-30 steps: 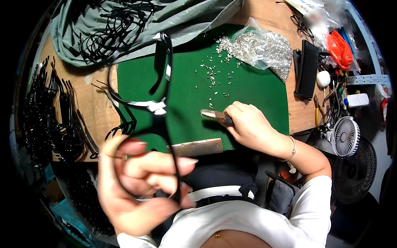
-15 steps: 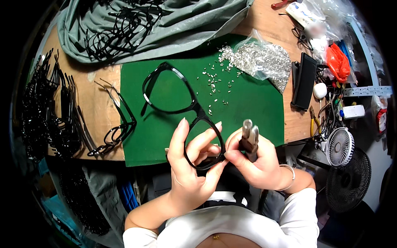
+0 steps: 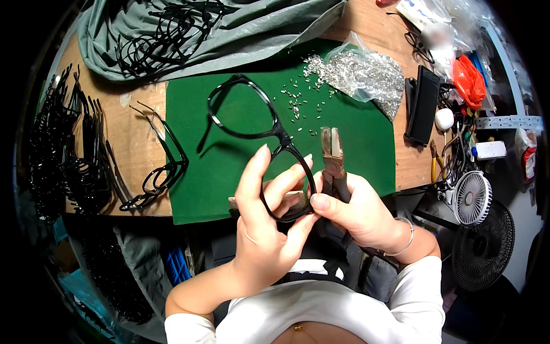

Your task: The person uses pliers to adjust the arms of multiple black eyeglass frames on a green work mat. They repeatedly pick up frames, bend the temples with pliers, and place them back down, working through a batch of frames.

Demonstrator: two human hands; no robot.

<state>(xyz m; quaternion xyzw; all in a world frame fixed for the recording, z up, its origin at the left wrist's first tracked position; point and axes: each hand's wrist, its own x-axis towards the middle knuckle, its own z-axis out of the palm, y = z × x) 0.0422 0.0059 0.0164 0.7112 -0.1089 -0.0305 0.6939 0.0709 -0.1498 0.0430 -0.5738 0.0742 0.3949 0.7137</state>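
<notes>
Above the near edge of the green mat (image 3: pixel 355 166), my left hand (image 3: pixel 266 229) grips a black eyeglass frame (image 3: pixel 281 131) by one rim, some fingers passing through the lens opening. The other rim points away to the far left. Pliers (image 3: pixel 333 157) with worn metal jaws rest in my right hand (image 3: pixel 361 212), jaws pointing away from me. My right thumb and fingertip also reach the rim's right edge, close to my left thumb. Whether a small part sits between those fingertips is hidden. Small silvery pieces (image 3: pixel 294 106) lie scattered on the mat beyond the frame.
A clear bag (image 3: pixel 366 74) of silvery pieces lies at the mat's far right. Another black eyeglass frame (image 3: pixel 154 186) and a heap of black frames (image 3: pixel 57 155) are on the left. Grey cloth (image 3: pixel 258 40) with black frames covers the back. A black phone-like slab (image 3: pixel 423 106) sits right.
The pliers have swung so their jaws point away from me and show lengthwise. The eyeglass frame has tilted and shifted slightly right, staying in my left hand.
</notes>
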